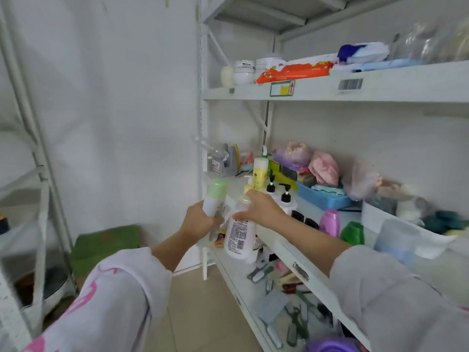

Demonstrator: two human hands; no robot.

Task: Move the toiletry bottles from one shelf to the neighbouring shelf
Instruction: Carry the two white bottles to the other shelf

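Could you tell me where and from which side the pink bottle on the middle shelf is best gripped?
Grip the pink bottle round its body from the open shelf front: it stands upright near the edge, and the green bottle crowds its right.

green-capped bottle [215,196] | white bottle [239,235] (printed label) | blue basket [322,198]

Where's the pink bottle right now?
Head view, right of centre: the pink bottle stands on the middle shelf, beside the green bottle, just past the right forearm.
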